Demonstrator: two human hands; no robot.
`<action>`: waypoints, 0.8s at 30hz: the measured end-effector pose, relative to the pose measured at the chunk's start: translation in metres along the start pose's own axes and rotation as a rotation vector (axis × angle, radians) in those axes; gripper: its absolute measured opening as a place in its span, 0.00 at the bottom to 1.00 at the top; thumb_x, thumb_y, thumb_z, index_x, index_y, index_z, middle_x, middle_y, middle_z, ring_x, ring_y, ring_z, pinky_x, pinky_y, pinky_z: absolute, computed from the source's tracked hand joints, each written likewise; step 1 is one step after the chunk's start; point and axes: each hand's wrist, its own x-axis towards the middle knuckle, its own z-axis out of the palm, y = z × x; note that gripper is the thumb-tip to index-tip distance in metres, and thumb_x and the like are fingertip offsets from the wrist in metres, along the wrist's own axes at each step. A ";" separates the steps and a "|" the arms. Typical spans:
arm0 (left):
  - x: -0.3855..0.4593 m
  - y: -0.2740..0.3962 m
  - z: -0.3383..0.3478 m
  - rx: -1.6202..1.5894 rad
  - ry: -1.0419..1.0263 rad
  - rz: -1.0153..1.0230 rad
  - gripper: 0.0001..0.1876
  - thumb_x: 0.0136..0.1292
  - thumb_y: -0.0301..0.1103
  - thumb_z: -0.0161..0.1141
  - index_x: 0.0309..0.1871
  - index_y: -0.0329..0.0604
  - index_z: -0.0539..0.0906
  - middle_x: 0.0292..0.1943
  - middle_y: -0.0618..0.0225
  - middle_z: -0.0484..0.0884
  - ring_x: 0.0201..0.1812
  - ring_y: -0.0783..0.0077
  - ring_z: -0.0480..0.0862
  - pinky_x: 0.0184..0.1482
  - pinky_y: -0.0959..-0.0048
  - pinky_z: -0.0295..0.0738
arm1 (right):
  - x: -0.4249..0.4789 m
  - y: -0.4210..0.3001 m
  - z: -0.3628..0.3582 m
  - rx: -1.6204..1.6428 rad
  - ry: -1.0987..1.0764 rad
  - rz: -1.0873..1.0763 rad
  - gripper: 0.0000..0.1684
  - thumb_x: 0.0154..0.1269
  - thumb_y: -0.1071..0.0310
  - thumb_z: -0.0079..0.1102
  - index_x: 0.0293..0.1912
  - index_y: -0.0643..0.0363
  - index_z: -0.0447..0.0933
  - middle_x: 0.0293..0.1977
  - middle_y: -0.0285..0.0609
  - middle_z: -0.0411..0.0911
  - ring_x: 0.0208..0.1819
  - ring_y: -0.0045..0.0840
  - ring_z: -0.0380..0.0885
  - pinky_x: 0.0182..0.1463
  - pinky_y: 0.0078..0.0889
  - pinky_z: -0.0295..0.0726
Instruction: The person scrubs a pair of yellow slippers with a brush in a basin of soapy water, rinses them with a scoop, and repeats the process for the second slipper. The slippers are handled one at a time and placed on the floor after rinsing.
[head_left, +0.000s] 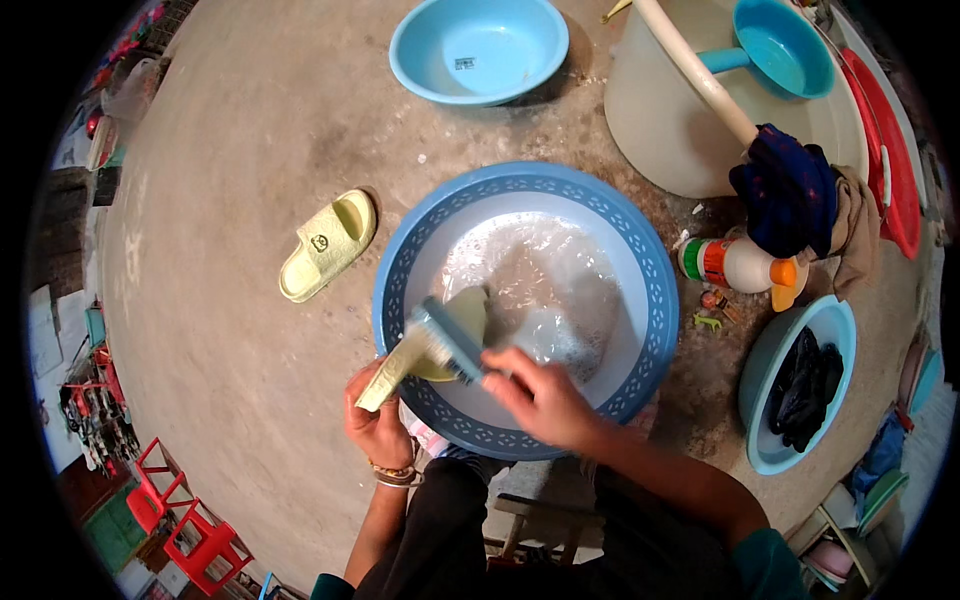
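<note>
My left hand (381, 420) grips one end of a pale yellow slide sandal (401, 365), tilted over the left rim of a large blue plastic basin (658, 300). In my right hand (544, 401) is a blue scrubbing brush (450, 330), its bristles against the sandal and slightly blurred. Cloudy, sudsy water (555, 300) fills the bottom of the basin. The matching yellow slide sandal (330, 244), with a small bear face on its strap, lies on the concrete floor to the left. Part of the held sandal is hidden behind the brush.
A light blue basin (427, 67) stands beyond. At the upper right, a big whitish tub (652, 127) holds a blue dipper (787, 52), with dark cloth (787, 187) over its rim. A white bottle (742, 264) lies near a basin (757, 375) of dark cloth. Red stools (199, 544) stand lower left.
</note>
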 end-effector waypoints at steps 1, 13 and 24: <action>0.002 0.000 0.001 0.024 -0.015 0.019 0.11 0.62 0.22 0.61 0.47 0.32 0.79 0.49 0.56 0.81 0.52 0.65 0.79 0.58 0.68 0.71 | 0.010 0.016 -0.004 -0.056 -0.005 0.081 0.14 0.71 0.59 0.55 0.52 0.54 0.71 0.19 0.48 0.75 0.20 0.42 0.79 0.22 0.40 0.71; 0.003 0.003 0.001 -0.112 0.033 -0.054 0.14 0.65 0.21 0.59 0.54 0.32 0.75 0.48 0.63 0.80 0.49 0.73 0.79 0.53 0.74 0.75 | 0.033 0.067 -0.043 -0.342 0.211 0.106 0.13 0.70 0.60 0.54 0.46 0.58 0.70 0.20 0.54 0.76 0.24 0.52 0.79 0.26 0.49 0.73; 0.017 0.026 -0.003 -0.452 0.023 -0.157 0.15 0.66 0.24 0.59 0.55 0.34 0.76 0.50 0.60 0.82 0.51 0.67 0.81 0.54 0.67 0.77 | 0.007 0.073 -0.042 -0.289 0.179 0.173 0.15 0.70 0.59 0.55 0.50 0.56 0.72 0.24 0.56 0.78 0.28 0.50 0.80 0.30 0.47 0.74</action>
